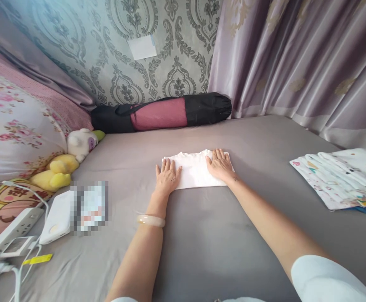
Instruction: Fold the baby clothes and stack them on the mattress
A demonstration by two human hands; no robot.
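Observation:
A white folded cloth (193,170) lies flat on the grey bed sheet (202,235) in front of me, its far edge slightly wavy. My left hand (168,176) rests palm down on the cloth's left end, fingers spread. On the right end, my right hand (220,166) lies flat in the same way, with its fingers stretched toward the far edge. Neither hand grips the cloth. Both palms cover part of it. A pale bangle (151,220) circles my left wrist.
A stack of folded printed cloths (337,174) sits at the right. Along the wall lies a black and pink roll bag (160,113). Plush toys (81,144), a white power strip (13,235) with cables, a white box-like device (58,218) and a blurred-out object (91,207) are at left.

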